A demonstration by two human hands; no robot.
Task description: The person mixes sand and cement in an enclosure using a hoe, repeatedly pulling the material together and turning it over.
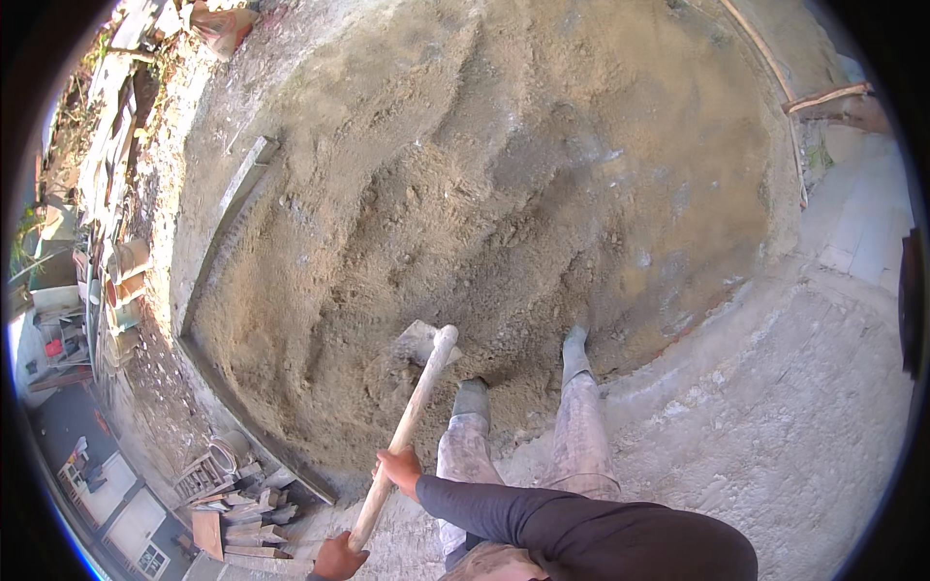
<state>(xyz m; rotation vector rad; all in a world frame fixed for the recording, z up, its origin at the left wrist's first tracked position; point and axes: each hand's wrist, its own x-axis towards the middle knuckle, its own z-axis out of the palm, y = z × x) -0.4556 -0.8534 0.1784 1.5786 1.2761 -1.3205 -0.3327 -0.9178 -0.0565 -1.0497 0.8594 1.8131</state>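
Observation:
A hoe with a long, pale wooden handle (412, 412) slants from the lower left up toward the middle. Its flat, dirt-coated metal blade (417, 339) rests against loose sandy soil (426, 223), partly hidden behind the handle's end. My right hand (399, 472) is wrapped round the handle about midway, its arm in a dark sleeve. Lower down, my left hand (339, 558) grips the handle near its rear end. Just right of the blade are my boots, one grey-green boot (472, 399) closer to it and another boot (575, 349) farther right at the soil's edge.
Boards (228, 208) edge the soil on the left. Scrap wood (252, 523) is stacked at lower left, near stacked buckets (126, 281). Rough pale concrete (736, 416) lies to the right, and wooden poles (828, 98) stand at upper right.

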